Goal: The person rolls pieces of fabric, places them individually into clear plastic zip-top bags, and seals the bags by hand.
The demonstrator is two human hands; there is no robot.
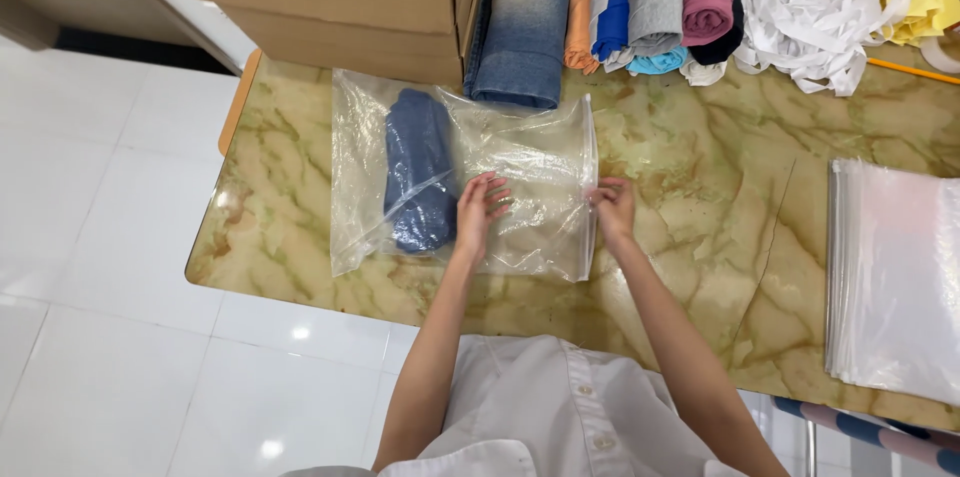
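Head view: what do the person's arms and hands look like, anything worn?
Both forearms are bare, with no gloves, watch or rings visible on the left hand or the right hand. The person wears a white button-front shirt; its short white sleeves show only at the bottom edge. No tools, cables or markings appear.

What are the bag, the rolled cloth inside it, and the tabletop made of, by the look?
Bag: thin clear plastic film, glossy, wrinkled, with a white strip along its right edge, where the right hand pinches it. Rolled cloth: blue fabric, matte; it looks like denim or knit, hard to tell through the film. The left hand presses beside it. Tabletop: green-beige marble pattern, shiny; real stone or laminate, cannot tell.
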